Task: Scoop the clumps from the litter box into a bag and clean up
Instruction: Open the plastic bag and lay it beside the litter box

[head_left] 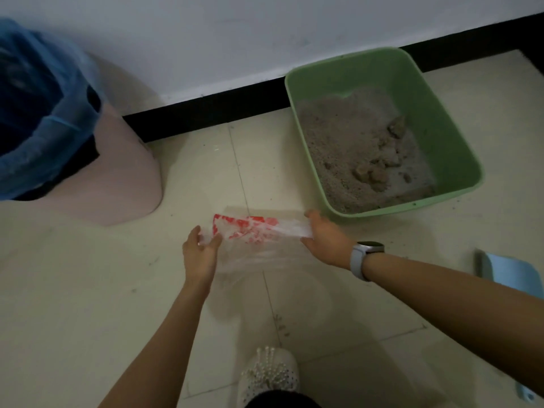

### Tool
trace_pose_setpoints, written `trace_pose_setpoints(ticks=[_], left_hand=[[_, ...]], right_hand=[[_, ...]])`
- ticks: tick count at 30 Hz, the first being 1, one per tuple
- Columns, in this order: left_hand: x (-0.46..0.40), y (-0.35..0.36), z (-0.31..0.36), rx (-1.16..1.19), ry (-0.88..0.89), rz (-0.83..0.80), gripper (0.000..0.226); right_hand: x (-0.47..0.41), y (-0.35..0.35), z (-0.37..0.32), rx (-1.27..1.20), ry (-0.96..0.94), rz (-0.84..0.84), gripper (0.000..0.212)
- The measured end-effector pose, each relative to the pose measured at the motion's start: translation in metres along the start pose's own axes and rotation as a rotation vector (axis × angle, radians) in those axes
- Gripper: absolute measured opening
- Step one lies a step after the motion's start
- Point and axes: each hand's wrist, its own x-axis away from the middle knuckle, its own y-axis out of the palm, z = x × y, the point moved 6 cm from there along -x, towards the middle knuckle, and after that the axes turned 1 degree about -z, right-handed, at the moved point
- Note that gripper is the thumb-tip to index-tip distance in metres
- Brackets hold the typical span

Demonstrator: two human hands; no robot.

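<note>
Beaded shoe (269,371) nearest; my left hand (200,250) and right hand (325,237) each pinch clear bag (259,231), green litter box (382,134) far right.

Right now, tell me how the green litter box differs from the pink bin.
The green litter box is low, rectangular and unlined, holding grey litter with clumps. The pink bin is taller, rounded and lined with a blue bag. The box sits right of both hands, the bin left. Both stand on the tiled floor near the wall.
</note>
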Motion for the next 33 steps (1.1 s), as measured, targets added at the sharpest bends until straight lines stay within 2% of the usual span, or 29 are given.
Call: trace_pose_setpoints(ticks=[2,3,4,6,7,9,11,13,15,17,18,20,21,23,25,27,28,29,31,33], left_hand=[[0.001,-0.015,0.005,-0.196,0.112,0.182,0.054],[0.006,-0.019,0.013,-0.291,0.249,0.261,0.049],[0.011,-0.019,0.022,-0.358,0.428,0.299,0.042],[0.023,-0.005,0.038,-0.455,0.744,0.243,0.032],[0.025,0.004,0.039,-0.495,0.841,0.184,0.029],[0.024,0.021,0.038,-0.563,0.942,0.097,0.025],[0.019,0.036,0.031,-0.628,0.998,0.057,0.022],[0.011,0.050,0.022,-0.699,1.004,-0.009,0.018],[0.001,0.063,0.014,-0.763,0.940,-0.126,0.019],[-0.009,0.075,0.010,-0.776,0.841,-0.226,0.018],[-0.013,0.079,0.009,-0.787,0.821,-0.250,0.015],[-0.017,0.088,0.008,-0.841,0.859,-0.273,0.012],[-0.019,0.092,0.009,-0.870,0.864,-0.286,0.017],[-0.021,0.099,0.007,-0.967,0.780,-0.337,0.041],[-0.023,0.096,-0.001,-1.091,0.636,-0.381,0.069],[-0.026,0.088,-0.007,-1.195,0.534,-0.417,0.086],[-0.027,0.084,-0.007,-1.244,0.520,-0.448,0.090],[-0.027,0.080,-0.008,-1.289,0.510,-0.477,0.091],[-0.026,0.074,-0.003,-1.345,0.516,-0.500,0.088],[-0.021,0.068,0.010,-1.281,0.625,-0.432,0.071]], right_hand=[[-0.004,-0.002,-0.010,0.158,-0.030,0.056,0.061],[-0.002,-0.008,-0.020,0.269,-0.108,0.159,0.061],[0.001,-0.014,-0.032,0.389,-0.233,0.281,0.059],[0.007,-0.015,-0.053,0.523,-0.478,0.457,0.044],[0.008,-0.007,-0.060,0.547,-0.598,0.465,0.035],[0.006,0.018,-0.068,0.580,-0.729,0.334,0.022],[-0.004,0.038,-0.064,0.603,-0.671,0.182,0.034],[-0.017,0.041,-0.056,0.570,-0.535,0.108,0.043],[-0.030,0.037,-0.044,0.651,-0.427,0.103,0.038],[-0.042,0.034,-0.030,0.610,-0.326,0.050,0.036],[-0.044,0.031,-0.029,0.574,-0.305,0.038,0.034],[-0.046,0.028,-0.030,0.579,-0.365,0.147,0.027],[-0.048,0.027,-0.029,0.583,-0.376,0.179,0.032],[-0.053,0.038,-0.015,0.548,-0.359,0.102,0.057],[-0.060,0.050,0.005,0.357,-0.268,-0.063,0.079],[-0.062,0.060,0.020,0.114,-0.234,-0.175,0.089],[-0.062,0.064,0.022,0.075,-0.257,-0.200,0.091],[-0.062,0.067,0.025,0.070,-0.252,-0.232,0.089],[-0.059,0.064,0.018,0.127,-0.250,-0.244,0.072],[-0.047,0.047,-0.009,0.265,-0.365,-0.090,0.045]])
